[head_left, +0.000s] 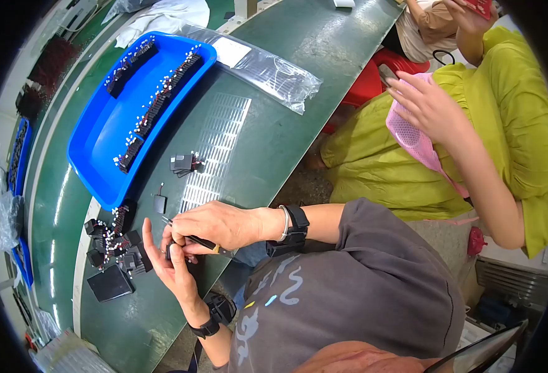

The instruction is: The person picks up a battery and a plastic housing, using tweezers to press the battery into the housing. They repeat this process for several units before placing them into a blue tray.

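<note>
My left hand (175, 268) is closed with its index finger stretched out, and thumb and other fingers pinch a small dark piece, mostly hidden. My right hand (215, 224) bends over it, fingertips meeting the left ones. It grips a slim tool that looks like tweezers (204, 242), black with a yellowish part and thin metal tips by the left index finger. Just beyond the hands lies one small black block with a lead (160, 203). A small stack of similar blocks (182, 163) sits farther off. Left of my hands is a heap of black blocks with white connectors (115, 245).
A blue tray (90, 177) holds rows of black blocks. Beside it lie a sheet of pale strips (221, 133) and a clear plastic bag (280, 74). A flat black box (110, 284) rests near the heap. At right sits a person in yellow-green (373, 161), one hand raised.
</note>
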`<state>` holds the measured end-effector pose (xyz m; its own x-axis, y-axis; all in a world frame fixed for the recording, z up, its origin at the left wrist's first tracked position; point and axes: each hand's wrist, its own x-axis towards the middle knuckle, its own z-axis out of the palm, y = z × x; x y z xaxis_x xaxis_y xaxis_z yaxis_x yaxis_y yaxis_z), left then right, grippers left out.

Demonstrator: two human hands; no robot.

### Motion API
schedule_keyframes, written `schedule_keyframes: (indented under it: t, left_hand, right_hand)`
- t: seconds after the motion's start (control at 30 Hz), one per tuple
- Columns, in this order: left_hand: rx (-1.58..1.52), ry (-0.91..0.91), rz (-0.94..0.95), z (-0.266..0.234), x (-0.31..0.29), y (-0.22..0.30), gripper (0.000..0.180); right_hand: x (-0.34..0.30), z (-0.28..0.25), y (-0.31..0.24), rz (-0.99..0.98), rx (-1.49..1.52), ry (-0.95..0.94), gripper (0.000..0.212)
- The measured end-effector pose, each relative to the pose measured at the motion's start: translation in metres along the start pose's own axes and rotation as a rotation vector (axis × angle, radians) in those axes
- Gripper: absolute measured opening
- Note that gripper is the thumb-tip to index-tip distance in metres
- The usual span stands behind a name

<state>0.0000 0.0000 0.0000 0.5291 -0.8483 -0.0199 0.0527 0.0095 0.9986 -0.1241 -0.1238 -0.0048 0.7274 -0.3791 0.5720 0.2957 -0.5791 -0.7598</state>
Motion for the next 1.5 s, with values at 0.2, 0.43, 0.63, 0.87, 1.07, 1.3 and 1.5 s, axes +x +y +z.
schedule_keyframes:
  t: [0.2,0.43,0.63,0.87,1.07,1.3,1.5]
  left_hand:
    - [0.026,-0.038,0.060,0.001,-0.001,0.003,0.073]
    - [0.039,-0.036,0.065,-0.001,0.000,-0.001,0.079]
    - [0.024,-0.077,0.068,-0.003,0.000,0.001,0.086]
    - [0.078,-0.066,0.107,0.009,0.001,0.003,0.087]
    - [0.082,-0.087,0.120,0.001,0.001,0.001,0.087]
    - [-0.047,-0.144,0.100,-0.009,0.002,-0.003,0.079]
    - [0.016,-0.107,0.043,-0.013,0.001,-0.013,0.062]
  right_hand:
    - [0.000,-0.002,-0.002,0.025,0.020,-0.032,0.024]
    - [0.000,-0.001,-0.001,0.038,0.027,-0.042,0.026]
    - [0.002,-0.001,-0.004,-0.024,0.054,-0.010,0.024]
    - [0.002,-0.003,-0.004,-0.058,0.044,-0.054,0.026]
    - [0.001,-0.001,-0.002,-0.057,0.030,-0.052,0.025]
    - [0.000,-0.001,-0.001,0.063,0.089,0.068,0.025]
    - [-0.001,0.000,0.001,0.046,0.056,0.091,0.023]
